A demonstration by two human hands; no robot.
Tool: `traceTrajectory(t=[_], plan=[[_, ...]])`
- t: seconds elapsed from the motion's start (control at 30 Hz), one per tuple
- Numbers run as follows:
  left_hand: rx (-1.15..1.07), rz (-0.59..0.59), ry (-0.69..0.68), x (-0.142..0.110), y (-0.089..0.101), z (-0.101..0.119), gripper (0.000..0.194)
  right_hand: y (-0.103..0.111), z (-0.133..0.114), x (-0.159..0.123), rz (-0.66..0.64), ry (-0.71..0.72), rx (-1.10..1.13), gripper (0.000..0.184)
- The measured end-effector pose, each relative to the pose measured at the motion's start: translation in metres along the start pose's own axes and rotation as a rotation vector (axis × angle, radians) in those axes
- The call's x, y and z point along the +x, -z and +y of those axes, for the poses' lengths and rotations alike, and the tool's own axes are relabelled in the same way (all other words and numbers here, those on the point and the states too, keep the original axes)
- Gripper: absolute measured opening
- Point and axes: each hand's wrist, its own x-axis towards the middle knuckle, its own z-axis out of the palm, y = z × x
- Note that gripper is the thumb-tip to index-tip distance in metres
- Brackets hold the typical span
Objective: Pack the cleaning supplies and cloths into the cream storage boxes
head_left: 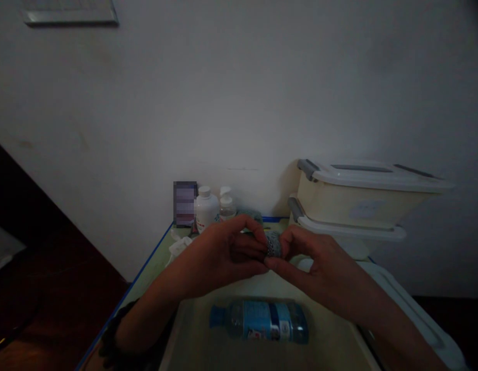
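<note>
Head view, hands [219, 251], grey item [274, 244] part-hidden

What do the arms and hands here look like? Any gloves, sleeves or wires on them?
They are a person's, with no wires showing. The left hand and right hand wear no gloves. A dark, bunched band circles the left forearm; it is too dim to tell what kind. The right forearm shows no sleeve or marking as far as the picture reaches.
</note>
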Motion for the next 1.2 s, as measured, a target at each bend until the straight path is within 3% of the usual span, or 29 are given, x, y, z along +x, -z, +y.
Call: traceTrajectory(t=[0.43,0.6,0.73,0.87,1.2], plan=[[0.194,0.077,-0.092,0.002,0.0,0.002,0.019,-0.003,0.007,0.001,-0.008,0.006,0.139,0.015],[0.245,0.054,-0.107,0.001,-0.001,0.002,0.036,-0.004,0.007,0.003,0.003,0.019,0.246,0.013],[0.281,0.167,-0.144,0.002,0.001,0.002,0.022,-0.004,0.007,0.003,0.038,0.0,0.361,0.014],[0.263,0.26,-0.159,0.0,0.015,0.005,0.016,0.004,0.009,0.005,0.177,-0.034,0.538,0.021],[-0.094,0.488,-0.224,0.0,0.051,0.003,0.021,0.025,0.028,0.015,0.362,-0.187,0.859,0.027]])
